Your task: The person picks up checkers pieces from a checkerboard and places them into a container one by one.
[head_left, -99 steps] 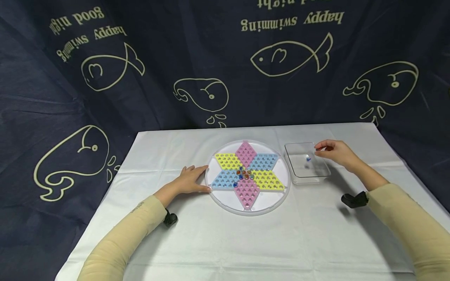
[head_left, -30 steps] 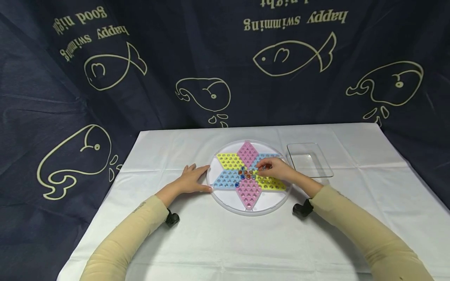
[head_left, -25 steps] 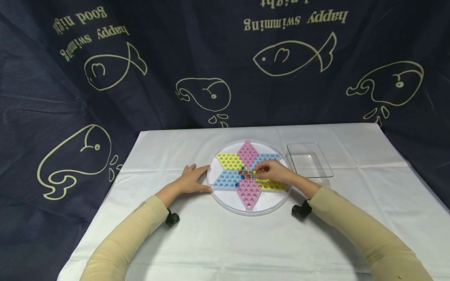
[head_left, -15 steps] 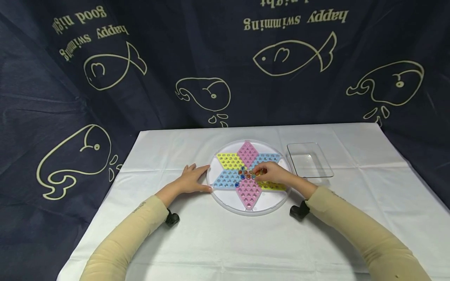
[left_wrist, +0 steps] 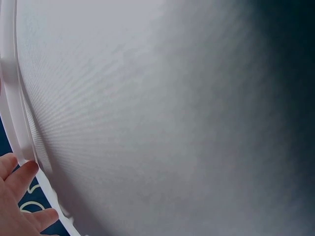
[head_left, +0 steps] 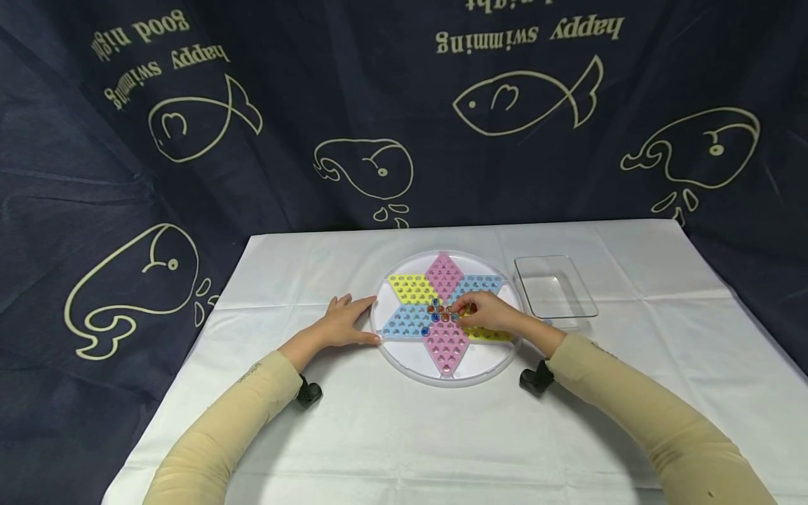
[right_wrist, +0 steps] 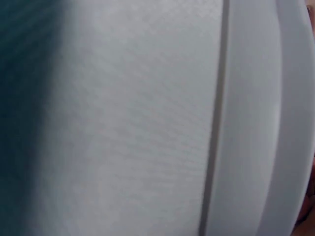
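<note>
A round white Chinese checkers board [head_left: 400, 354] with a pink, yellow and blue star lies on the table. Several marbles [head_left: 445, 318] in red-orange and blue sit around its centre, and a blue marble [head_left: 425, 332] rests just left of the lower pink point. My right hand [head_left: 491, 312] reaches over the board's right side. Its thumb and index finger pinch at the centre, apparently on a marble that the fingers mostly hide. My left hand [head_left: 344, 324] has its fingers spread and touches the board's left rim. In the left wrist view, fingers of the left hand [left_wrist: 19, 184] show beside the rim.
A clear plastic box [head_left: 555, 287] stands right of the board, near my right forearm. White cloth [head_left: 404, 435] covers the table. A dark blue curtain [head_left: 284, 182] with fish and whale drawings hangs behind it.
My right hand has moved from the clear box left to the board's centre, then slightly further left and down. The blue piece earlier seen in the box no longer shows there. My left hand stays put.
</note>
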The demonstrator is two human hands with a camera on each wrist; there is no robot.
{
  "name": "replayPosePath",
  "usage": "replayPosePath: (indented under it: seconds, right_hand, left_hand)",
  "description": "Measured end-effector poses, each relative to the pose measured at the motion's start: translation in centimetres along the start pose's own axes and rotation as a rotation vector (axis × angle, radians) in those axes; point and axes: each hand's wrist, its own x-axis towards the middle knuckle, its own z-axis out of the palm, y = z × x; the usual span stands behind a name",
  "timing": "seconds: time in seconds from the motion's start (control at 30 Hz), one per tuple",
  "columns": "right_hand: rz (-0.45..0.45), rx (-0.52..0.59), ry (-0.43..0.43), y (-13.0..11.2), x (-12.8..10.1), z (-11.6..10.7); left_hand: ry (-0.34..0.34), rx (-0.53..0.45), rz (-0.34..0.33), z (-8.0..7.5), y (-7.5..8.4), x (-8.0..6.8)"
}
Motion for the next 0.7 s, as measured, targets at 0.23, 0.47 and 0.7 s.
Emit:
replayPosePath:
  seconds: [0.23, 0.47, 0.7]
  right_hand:
    - [0.015, -0.007, 0.001, -0.22, -0.17, 0.11]
    - [-0.042, -0.010, -0.001, -0.21, -0.35, 0.19]
    - [-0.068, -0.026, 0.008, 0.09, -0.44, 0.08]
  left_hand:
    - [0.006, 0.002, 0.008, -0.08, 0.25, -0.26]
    - [0.011, 0.003, 0.012, -0.11, 0.40, -0.31]
    - [0.008, 0.002, 0.011, -0.16, 0.42, -0.34]
